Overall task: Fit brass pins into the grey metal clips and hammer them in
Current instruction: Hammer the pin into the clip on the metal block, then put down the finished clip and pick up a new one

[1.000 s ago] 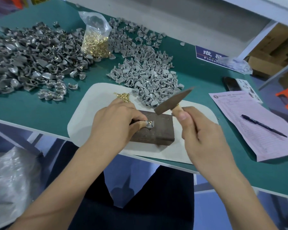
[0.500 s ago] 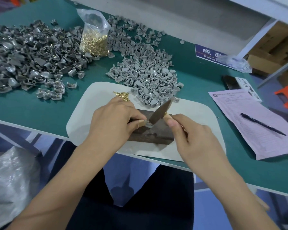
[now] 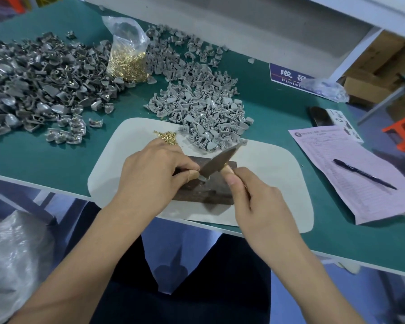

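The grey clip (image 3: 202, 179) sits on the dark block (image 3: 206, 190) just below the centre of the frame, mostly hidden under the hammer head (image 3: 218, 163) and your fingertips — whether the brass pin is seated straight cannot be seen. Your left hand (image 3: 157, 174) pinches the clip between thumb and forefinger, the other fingers curled in behind. Your right hand (image 3: 255, 202) wraps the wooden handle close up under the head, thumb lying along it. The head is touching or just above the clip.

To do this blow well, keep the clip flat on the block and hold it by its sides, fingertips low and away from the pin's top. Strike short and square; a slanted face would likely bend the pin or kick the clip out of your pinch. The choked-up grip suits light taps — stay with it.

Loose brass pins (image 3: 166, 137) lie just above your left hand on the white mat (image 3: 278, 183). Unpinned light grey clips (image 3: 204, 106) spread above the block, the bag of pins (image 3: 128, 57) stands at upper centre-left, and a darker pile (image 3: 33, 85) fills the upper left.
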